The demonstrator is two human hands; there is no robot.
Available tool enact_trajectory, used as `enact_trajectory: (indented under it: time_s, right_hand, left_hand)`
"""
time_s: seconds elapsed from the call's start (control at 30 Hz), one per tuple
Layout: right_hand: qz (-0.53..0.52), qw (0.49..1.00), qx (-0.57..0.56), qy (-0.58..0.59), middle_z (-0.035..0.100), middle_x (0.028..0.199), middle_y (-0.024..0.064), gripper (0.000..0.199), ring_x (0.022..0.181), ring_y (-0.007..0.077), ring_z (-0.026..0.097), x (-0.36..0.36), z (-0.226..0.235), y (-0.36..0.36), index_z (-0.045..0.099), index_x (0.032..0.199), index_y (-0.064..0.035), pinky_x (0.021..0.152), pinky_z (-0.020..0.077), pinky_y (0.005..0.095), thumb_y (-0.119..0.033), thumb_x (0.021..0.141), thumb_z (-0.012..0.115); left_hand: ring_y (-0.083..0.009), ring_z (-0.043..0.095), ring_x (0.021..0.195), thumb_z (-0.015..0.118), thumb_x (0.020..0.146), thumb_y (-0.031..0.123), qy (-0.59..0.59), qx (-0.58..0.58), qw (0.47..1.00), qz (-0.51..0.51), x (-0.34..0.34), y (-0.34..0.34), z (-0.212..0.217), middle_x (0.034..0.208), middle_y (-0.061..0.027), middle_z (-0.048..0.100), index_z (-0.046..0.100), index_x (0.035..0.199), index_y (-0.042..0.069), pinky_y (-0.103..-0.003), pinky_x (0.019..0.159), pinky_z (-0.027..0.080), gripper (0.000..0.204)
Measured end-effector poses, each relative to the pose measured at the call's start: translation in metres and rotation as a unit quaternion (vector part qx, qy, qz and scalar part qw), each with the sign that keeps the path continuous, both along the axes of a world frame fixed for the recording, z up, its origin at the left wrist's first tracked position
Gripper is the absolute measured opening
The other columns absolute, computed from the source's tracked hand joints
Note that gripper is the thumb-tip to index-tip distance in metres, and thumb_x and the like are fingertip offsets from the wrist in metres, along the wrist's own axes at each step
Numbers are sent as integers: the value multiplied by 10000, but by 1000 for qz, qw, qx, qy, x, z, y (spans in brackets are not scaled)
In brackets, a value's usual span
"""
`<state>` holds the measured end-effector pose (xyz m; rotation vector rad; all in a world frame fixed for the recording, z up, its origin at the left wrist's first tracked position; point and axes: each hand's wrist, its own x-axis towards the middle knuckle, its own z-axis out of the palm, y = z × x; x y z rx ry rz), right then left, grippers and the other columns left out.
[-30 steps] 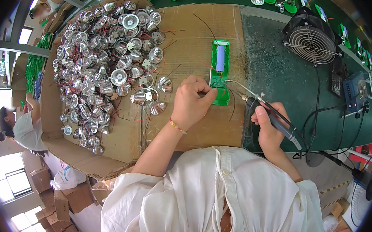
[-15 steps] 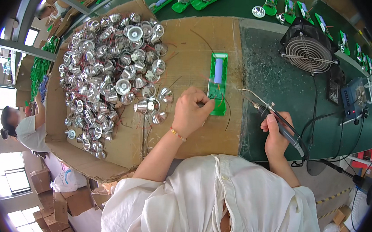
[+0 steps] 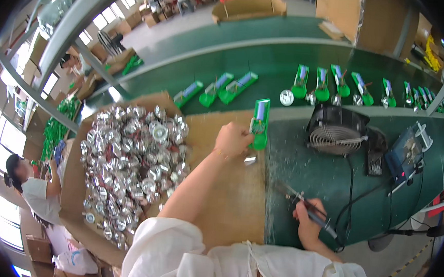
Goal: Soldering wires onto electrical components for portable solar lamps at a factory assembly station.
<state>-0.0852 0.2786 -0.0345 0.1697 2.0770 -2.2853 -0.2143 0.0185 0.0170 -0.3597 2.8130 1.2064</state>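
Note:
My left hand (image 3: pixel 233 140) is closed on the lower left edge of a green plastic housing (image 3: pixel 263 140). A blue cylindrical battery (image 3: pixel 260 112) and a circuit board lie in that housing. Just below it is a shiny reflector cup (image 3: pixel 250 161); whether wires join the two I cannot tell. Over the green table on the right, my right hand (image 3: pixel 310 216) grips a soldering iron (image 3: pixel 321 223), with a thin metal tube alongside it. The iron's tip points left, away from the housing.
A cardboard box (image 3: pixel 73 200) heaped with reflector cups (image 3: pixel 133 153) stands left. Ahead, several green housings line the far green bench (image 3: pixel 148 94). A black fan (image 3: pixel 337 131) and a blue soldering station (image 3: pixel 405 154) with cables sit right. Another person (image 3: pixel 40 193) works at far left.
My view has tilted up, showing more of the far bench. My left hand has carried the green housing forward, off its place on the cardboard. The soldering iron stays in my right hand.

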Motion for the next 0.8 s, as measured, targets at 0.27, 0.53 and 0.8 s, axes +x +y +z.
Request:
enact_trajectory:
  time_s: [0.27,0.53,0.8]
  right_hand:
    - [-5,1000,-12,18,610,666,71,150,602,96,574,-2,0,4,527,790,1,552,470,242,-79,782,653]
    - [2,1000,-11,26,597,658,55,132,582,90,559,-2,2,3,526,783,-11,546,457,230,-77,789,640]
    - [-9,999,-47,23,579,631,53,127,544,78,536,-3,3,1,520,787,-14,497,419,207,-91,805,620]
  left_hand:
    - [-259,634,801,673,697,388,104,-315,934,133,-116,-34,-8,821,-96,663,691,824,116,-374,691,504,301]
    - [-295,629,710,587,679,233,95,-306,946,53,-49,-30,-9,724,-127,647,659,701,111,-385,641,502,144]
    - [-293,600,572,634,696,262,127,-232,964,16,159,35,7,630,-107,605,599,654,89,-395,521,478,181]
